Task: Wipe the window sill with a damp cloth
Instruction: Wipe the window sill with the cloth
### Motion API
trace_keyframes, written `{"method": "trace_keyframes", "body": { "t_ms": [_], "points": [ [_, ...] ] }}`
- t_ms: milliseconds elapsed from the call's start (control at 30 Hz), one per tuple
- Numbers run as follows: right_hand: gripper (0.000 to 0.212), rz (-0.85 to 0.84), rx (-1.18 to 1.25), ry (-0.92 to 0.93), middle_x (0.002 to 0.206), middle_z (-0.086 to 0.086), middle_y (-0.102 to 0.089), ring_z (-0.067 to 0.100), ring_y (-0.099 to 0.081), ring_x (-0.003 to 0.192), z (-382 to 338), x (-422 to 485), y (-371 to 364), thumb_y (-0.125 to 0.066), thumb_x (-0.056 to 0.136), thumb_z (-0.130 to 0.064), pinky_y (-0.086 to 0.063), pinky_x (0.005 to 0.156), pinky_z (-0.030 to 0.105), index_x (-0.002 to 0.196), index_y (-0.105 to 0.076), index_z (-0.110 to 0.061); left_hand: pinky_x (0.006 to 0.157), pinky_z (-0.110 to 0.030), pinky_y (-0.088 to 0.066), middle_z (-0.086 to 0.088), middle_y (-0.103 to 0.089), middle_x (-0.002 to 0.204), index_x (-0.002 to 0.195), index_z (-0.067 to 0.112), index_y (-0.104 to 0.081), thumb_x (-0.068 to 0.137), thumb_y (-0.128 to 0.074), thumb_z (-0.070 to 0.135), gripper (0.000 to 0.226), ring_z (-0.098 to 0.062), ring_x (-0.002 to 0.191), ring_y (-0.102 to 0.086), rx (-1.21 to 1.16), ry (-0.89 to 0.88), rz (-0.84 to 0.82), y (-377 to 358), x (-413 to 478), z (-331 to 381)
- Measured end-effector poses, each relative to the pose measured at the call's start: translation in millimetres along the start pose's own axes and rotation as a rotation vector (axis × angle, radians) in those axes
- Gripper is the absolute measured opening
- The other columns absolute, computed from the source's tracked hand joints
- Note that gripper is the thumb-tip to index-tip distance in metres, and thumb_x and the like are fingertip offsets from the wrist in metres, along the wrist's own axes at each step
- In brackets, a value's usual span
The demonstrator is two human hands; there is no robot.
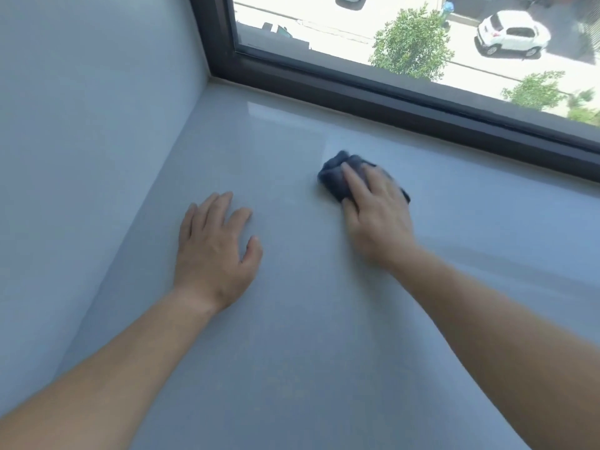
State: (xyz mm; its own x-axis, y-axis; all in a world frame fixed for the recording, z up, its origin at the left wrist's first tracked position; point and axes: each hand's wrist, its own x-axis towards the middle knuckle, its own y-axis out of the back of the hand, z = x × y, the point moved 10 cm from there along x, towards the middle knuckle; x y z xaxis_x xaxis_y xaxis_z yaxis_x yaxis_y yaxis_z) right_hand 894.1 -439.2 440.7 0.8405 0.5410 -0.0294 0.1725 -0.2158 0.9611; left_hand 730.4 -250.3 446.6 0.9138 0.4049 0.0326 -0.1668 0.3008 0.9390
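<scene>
A wide, glossy pale grey window sill [292,319] fills most of the view. A bunched dark blue cloth [334,177] lies on it a little short of the window frame. My right hand [376,216] presses on the cloth with straight fingers, covering its right half; the hand is slightly blurred. My left hand [214,251] rests flat on the bare sill to the left of the cloth, fingers spread and holding nothing.
A dark window frame [389,99] runs along the back of the sill from the left corner to the right edge. A pale side wall [91,125] closes the sill on the left. Through the glass, a street with trees and parked cars lies below.
</scene>
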Motion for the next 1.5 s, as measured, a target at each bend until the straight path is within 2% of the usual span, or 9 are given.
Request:
{"method": "trace_keyframes", "body": {
  "t_ms": [100,233,333,533,700,900,1100,1267,1500],
  "points": [
    [0.056,0.03,0.054,-0.17,0.164,0.005,-0.018,0.027,-0.011,0.151,2.6,-0.2,-2.3,-0.035,0.101,-0.037,-0.007,0.123,0.045,0.155,-0.021,-0.034,0.122,-0.042,-0.004,-0.009,-0.026,0.161,0.145,0.019,-0.045,0.088,-0.029,0.051,0.067,-0.025,0.149,-0.017,0.056,-0.063,-0.053,-7.3,-10.5,-2.1],
    [0.057,-0.041,0.053,0.206,0.163,0.003,-0.024,0.026,-0.013,0.152,-75.8,-68.5,-28.6,-0.037,0.097,-0.04,-0.004,0.125,0.043,0.153,-0.027,-0.037,0.122,-0.044,-0.008,-0.009,-0.025,0.161,0.145,0.017,-0.045,0.089,-0.031,0.052,0.068,-0.026,0.15,-0.017,0.049,-0.072,-0.053,-6.8,-10.5,-1.1],
    [0.056,-0.112,0.038,0.299,0.162,-0.002,-0.024,0.023,-0.013,0.152,-66.1,-53.2,-27.5,-0.035,0.098,-0.041,-0.005,0.125,0.041,0.153,-0.025,-0.04,0.122,-0.044,-0.007,-0.009,-0.025,0.161,0.146,0.017,-0.044,0.089,-0.031,0.053,0.069,-0.026,0.15,-0.016,0.051,-0.074,-0.048,-7.1,-10.8,-2.7],
    [0.057,0.024,0.038,-0.094,0.162,0.005,-0.024,0.029,-0.015,0.15,-15.8,22.2,-10.2,-0.036,0.1,-0.037,-0.008,0.123,0.046,0.155,-0.023,-0.033,0.122,-0.045,-0.008,-0.01,-0.027,0.16,0.144,0.017,-0.045,0.087,-0.033,0.054,0.069,-0.026,0.149,-0.018,0.057,-0.075,-0.031,-9.4,-10.3,-0.6],
    [0.056,-0.099,0.053,0.293,0.159,0.0,-0.03,0.025,-0.02,0.149,-76.4,-54.8,-31.1,-0.038,0.097,-0.041,-0.011,0.124,0.042,0.152,-0.031,-0.037,0.122,-0.046,-0.007,-0.013,-0.031,0.158,0.139,0.01,-0.049,0.081,-0.03,0.039,0.068,-0.028,0.148,-0.021,-0.022,-0.072,-0.031,-3.0,-12.5,1.3],
    [0.056,0.071,0.075,-0.222,0.159,0.001,-0.026,0.026,-0.017,0.148,-25.4,-16.6,-13.9,-0.035,0.1,-0.036,-0.012,0.122,0.044,0.154,-0.023,-0.034,0.122,-0.045,-0.003,-0.013,-0.031,0.157,0.136,0.01,-0.047,0.08,-0.03,0.032,0.062,-0.026,0.149,-0.019,-0.082,-0.076,-0.024,-3.1,-13.1,-2.4],
    [0.056,-0.075,0.024,0.13,0.161,-0.004,-0.025,0.022,-0.014,0.15,-84.2,-85.4,-36.4,-0.035,0.098,-0.042,-0.009,0.124,0.044,0.153,-0.024,-0.041,0.121,-0.05,-0.008,-0.012,-0.047,0.143,0.136,0.004,-0.047,0.084,-0.044,0.022,0.055,-0.028,0.141,-0.033,-0.207,-0.096,0.041,18.8,-30.0,-2.8],
    [0.056,0.034,0.06,-0.319,0.162,0.001,-0.019,0.024,-0.011,0.151,-14.2,-60.9,-13.4,-0.034,0.101,-0.038,-0.007,0.123,0.044,0.155,-0.018,-0.036,0.121,-0.05,-0.008,-0.014,-0.04,0.152,0.135,0.01,-0.052,0.087,-0.039,0.034,0.055,-0.03,0.146,-0.026,-0.028,-0.175,-0.056,16.8,-71.4,-6.8],
    [0.056,-0.106,0.007,0.142,0.161,0.0,-0.027,0.025,-0.017,0.151,-101.5,-148.4,-42.2,-0.033,0.098,-0.045,-0.012,0.123,0.044,0.152,-0.029,-0.037,0.122,-0.051,-0.006,-0.012,-0.017,0.163,0.151,0.012,-0.035,0.093,-0.027,0.038,0.065,-0.028,0.152,-0.007,0.034,-0.274,-0.178,-1.6,-97.0,-12.3]
  ]
}}
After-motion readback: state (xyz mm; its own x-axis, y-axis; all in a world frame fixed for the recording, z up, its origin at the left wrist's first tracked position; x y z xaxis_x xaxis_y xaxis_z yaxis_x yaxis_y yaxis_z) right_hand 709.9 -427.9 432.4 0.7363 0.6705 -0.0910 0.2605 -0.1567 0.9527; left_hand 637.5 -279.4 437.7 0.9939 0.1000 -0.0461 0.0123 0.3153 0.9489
